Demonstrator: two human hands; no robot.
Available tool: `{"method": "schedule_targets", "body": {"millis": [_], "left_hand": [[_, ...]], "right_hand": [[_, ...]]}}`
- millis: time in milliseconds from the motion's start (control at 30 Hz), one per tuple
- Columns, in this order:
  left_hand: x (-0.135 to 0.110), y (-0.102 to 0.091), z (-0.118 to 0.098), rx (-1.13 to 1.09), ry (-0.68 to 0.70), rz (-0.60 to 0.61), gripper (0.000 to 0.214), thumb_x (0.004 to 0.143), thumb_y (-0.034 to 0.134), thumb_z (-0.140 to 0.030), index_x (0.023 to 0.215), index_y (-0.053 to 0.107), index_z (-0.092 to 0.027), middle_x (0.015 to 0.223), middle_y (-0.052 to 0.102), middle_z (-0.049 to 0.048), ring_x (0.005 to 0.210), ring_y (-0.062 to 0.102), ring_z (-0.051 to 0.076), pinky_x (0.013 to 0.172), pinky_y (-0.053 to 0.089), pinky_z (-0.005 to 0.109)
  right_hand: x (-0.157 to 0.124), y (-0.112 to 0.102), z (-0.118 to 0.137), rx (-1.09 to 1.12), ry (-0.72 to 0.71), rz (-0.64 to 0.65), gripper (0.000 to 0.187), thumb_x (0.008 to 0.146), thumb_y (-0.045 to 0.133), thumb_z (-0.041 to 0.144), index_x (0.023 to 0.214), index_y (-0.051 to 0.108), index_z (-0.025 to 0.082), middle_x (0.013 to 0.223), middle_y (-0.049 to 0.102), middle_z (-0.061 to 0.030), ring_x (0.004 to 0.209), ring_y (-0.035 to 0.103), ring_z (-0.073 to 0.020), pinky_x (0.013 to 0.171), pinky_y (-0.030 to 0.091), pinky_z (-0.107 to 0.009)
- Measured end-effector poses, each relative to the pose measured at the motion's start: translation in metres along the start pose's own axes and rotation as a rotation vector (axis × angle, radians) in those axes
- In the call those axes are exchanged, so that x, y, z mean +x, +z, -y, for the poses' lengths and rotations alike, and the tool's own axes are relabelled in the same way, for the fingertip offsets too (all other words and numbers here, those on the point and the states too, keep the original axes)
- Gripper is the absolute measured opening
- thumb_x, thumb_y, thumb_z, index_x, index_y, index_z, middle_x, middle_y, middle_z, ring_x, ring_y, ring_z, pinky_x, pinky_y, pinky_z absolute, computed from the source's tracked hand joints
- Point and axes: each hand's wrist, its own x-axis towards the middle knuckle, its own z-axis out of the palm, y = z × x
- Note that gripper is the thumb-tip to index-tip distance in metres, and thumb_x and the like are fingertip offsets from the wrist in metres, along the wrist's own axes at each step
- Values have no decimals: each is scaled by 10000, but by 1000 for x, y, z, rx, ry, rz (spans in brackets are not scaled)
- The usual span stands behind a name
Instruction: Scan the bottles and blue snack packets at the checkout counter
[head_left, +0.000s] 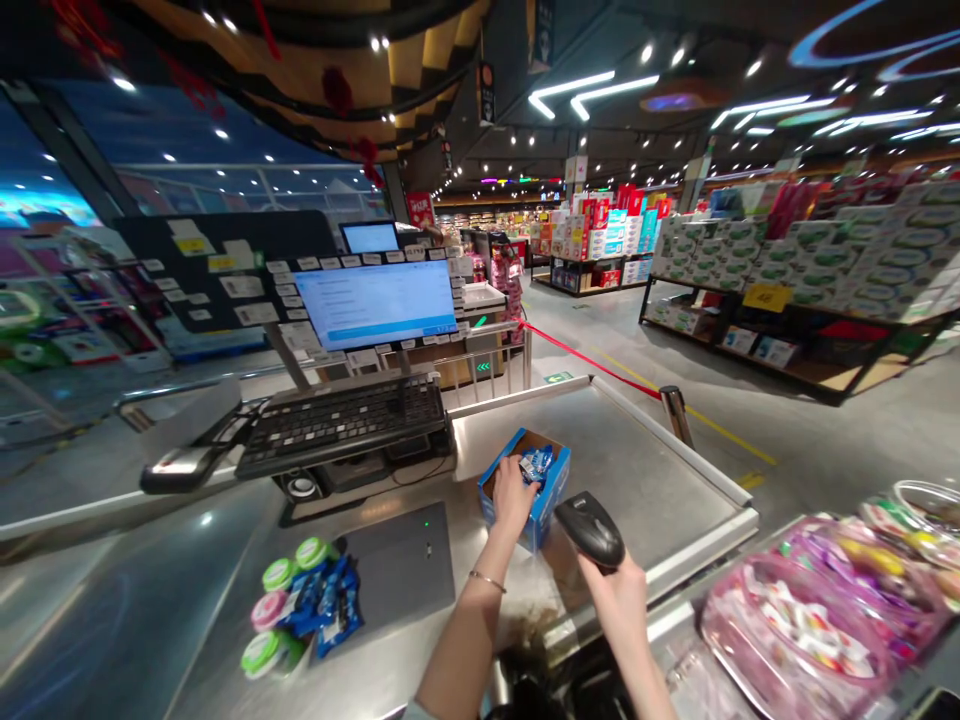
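Note:
My left hand (513, 493) reaches into a small open blue cardboard box (553, 498) on the metal counter. Its fingers are closed on a shiny blue packet (537, 464) inside, and part of the grip is hidden by the hand itself. My right hand (616, 583) is wrapped round a black barcode scanner (592, 530), held just right of the box with its head toward it. Left of my arms, several blue packets (330, 600) lie in a pile beside round tubs with green and pink lids (279, 574).
A monitor (379, 303) and a black keyboard (345, 418) stand behind the counter's left part. A dark flat plate (401, 560) is set in the counter. A raised rim (675, 440) edges the metal top. Pink baskets of goods (795, 630) sit at lower right.

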Motion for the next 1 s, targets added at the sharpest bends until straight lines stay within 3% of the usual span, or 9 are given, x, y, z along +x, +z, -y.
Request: {"method": "schedule_targets", "body": {"millis": [100,300,567,1000], "left_hand": [[-9,-13,1,-198,67,-54,510,748,611,-163,1222,438,-235,1234,476,59,1123,534,199,943,432,315],[-48,-48,21,-477,99,-190,450,743,619,-161,1168,501,-250,1219,470,58,1119,514,187,847,496,291],[-92,-92,58,-467,71,-291,384,764,614,-192,1134,521,-236,1178,481,74,1115,505,194,853,494,303],[-110,-113,90,-392,47,-358,383,784,609,-249,1152,507,-234,1177,498,78,1116,510,199,881,475,326]], "right_hand": [[-2,1,2,-38,-30,-3,426,632,627,479,860,691,125,735,733,-84,730,676,-272,648,521,-333],[-15,13,13,-170,-92,101,425,704,559,487,904,688,135,790,735,-108,753,676,-273,679,515,-341],[-52,47,30,-300,-196,319,386,761,481,434,935,673,148,777,730,-96,724,680,-256,653,508,-316],[-73,64,49,-285,-240,348,348,745,500,419,905,681,168,771,728,-86,735,684,-267,642,512,-316]]}}
